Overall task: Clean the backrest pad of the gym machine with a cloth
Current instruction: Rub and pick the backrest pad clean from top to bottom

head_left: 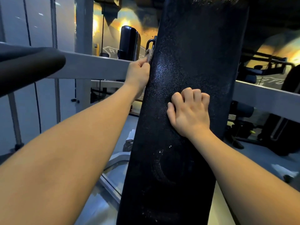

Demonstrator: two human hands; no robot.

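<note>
I am pinching a brownish cloth (148,54) in my left hand (138,75), pressing it against the left edge of the black backrest pad (191,62), which is standing upright before me. My right hand (189,112), fingers curled, is resting empty on the pad's front.

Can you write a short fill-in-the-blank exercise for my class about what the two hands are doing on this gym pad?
1. The cloth is held in the ____ hand.
2. The right hand rests on the pad with its fingers ____.
3. The left hand works at the pad's ____ edge.

Missing words: left; curled; left
</note>
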